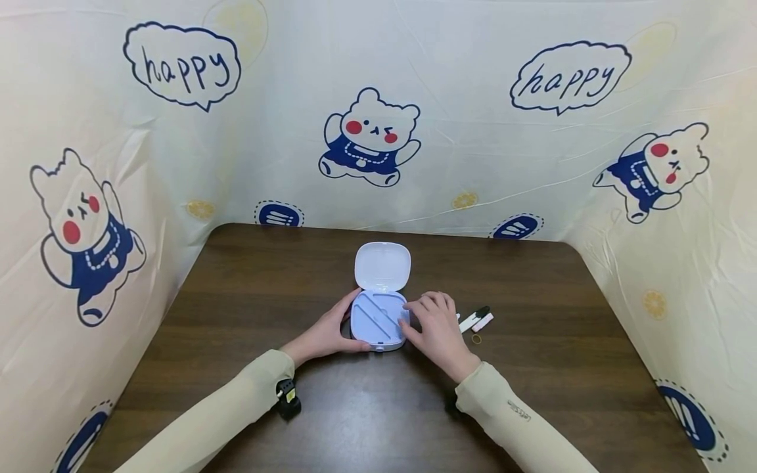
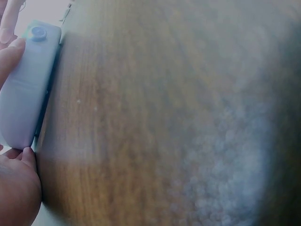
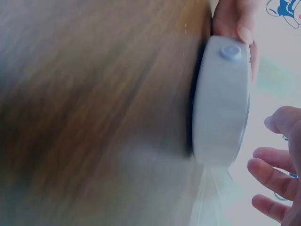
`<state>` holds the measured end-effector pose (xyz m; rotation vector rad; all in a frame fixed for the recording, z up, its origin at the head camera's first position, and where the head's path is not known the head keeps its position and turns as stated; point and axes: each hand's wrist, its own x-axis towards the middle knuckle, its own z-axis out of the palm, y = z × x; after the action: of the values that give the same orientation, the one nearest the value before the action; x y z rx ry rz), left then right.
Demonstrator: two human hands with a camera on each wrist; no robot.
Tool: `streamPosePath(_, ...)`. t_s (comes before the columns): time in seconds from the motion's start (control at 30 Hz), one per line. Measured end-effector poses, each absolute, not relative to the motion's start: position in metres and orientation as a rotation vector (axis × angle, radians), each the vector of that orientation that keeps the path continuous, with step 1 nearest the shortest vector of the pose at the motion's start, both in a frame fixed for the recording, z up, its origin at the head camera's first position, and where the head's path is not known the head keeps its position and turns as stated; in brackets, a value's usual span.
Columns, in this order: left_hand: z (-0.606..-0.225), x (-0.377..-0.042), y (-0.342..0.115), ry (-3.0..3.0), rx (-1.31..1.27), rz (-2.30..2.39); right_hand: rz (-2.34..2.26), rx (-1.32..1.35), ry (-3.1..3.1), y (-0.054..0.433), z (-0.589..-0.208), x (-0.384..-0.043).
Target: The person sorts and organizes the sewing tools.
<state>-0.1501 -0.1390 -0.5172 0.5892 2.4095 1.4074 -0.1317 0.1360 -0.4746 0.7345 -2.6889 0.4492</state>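
Observation:
A small light-blue plastic case point(image 1: 381, 320) lies on the table, its white lid point(image 1: 382, 266) swung up at the back. Slanting dividers run across its shallow inside tray. My left hand point(image 1: 328, 334) holds the case from the left, thumb at the front beside the round button point(image 2: 37, 33) and fingers along the side. Over the case's right edge hovers my right hand point(image 1: 439, 328), its fingers apart and slightly bent. In the right wrist view these fingers point(image 3: 273, 176) stand off from the case wall with nothing between them.
Just right of my right hand lie a white stick with a black end point(image 1: 475, 318), a small white piece point(image 1: 483, 322) and a gold-coloured ring point(image 1: 476, 339). The brown wooden table point(image 1: 266, 276) is enclosed by a printed cloth point(image 1: 461, 157) at the back and sides.

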Motion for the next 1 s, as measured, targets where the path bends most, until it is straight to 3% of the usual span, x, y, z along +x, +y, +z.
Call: streamPosePath(1.0, -0.519, -0.15, -0.14, 2.418, 0.562, 1.374, 0.549, 0.551, -2.644, 0.23, -0.482, -0.136)
